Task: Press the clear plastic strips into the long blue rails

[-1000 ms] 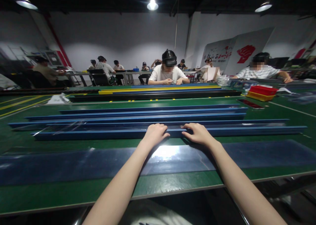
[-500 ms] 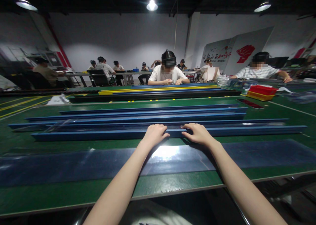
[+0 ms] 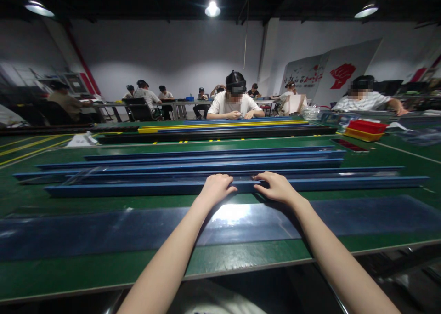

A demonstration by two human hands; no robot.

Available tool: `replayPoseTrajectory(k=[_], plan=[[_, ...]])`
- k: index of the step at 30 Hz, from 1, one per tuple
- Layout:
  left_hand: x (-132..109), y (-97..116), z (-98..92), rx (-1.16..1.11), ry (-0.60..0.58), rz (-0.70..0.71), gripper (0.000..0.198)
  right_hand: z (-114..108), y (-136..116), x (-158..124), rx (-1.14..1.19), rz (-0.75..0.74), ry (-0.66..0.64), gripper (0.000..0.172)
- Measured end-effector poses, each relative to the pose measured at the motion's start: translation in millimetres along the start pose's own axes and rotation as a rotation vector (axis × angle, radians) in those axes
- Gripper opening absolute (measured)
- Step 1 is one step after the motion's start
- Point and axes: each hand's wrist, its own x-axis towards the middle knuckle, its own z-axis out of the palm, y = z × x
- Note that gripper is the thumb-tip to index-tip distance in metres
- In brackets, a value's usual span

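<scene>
A long blue channel strip [image 3: 344,184] lies across the green table [image 3: 103,268], nearest to me among several parallel blue strips [image 3: 206,160]. My left hand [image 3: 215,188] rests on its near edge with fingers curled over it. My right hand [image 3: 275,186] grips the same strip just to the right, fingers bent over the top. A thin clear strip [image 3: 86,175] lies in or above the channel, lifted at its left end. Both forearms cross a dark glossy sheet [image 3: 103,229] lying in front of the strips.
Further back lie yellow, blue and black strips [image 3: 220,126]. A red and a yellow tray [image 3: 365,128] stand at the right. A person in a white shirt [image 3: 234,103] sits opposite, another person [image 3: 365,98] at the right, and several more at far tables.
</scene>
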Motion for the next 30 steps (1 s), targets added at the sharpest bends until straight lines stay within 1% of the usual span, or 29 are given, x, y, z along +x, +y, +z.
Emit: replayPoseTrajectory(k=[10,16,23,30], plan=[[0.3,1.0,-3.3,-0.014,-0.019,-0.014,0.026,1.0,1.1,-0.3,0.019,-0.008,0.012,0.035],[0.1,0.3,-1.8,-0.022,-0.013,-0.013,0.026,-0.7,0.3,0.1,0.027,0.0,-0.008,0.033],[-0.4,-1.4,1.1,-0.033,0.007,-0.03,0.027,1.6,5.3,1.0,0.075,-0.058,-0.008,0.031],[-0.3,-1.2,-0.4,-0.024,0.003,-0.057,0.029,1.3,5.9,2.0,0.069,-0.044,-0.022,0.028]])
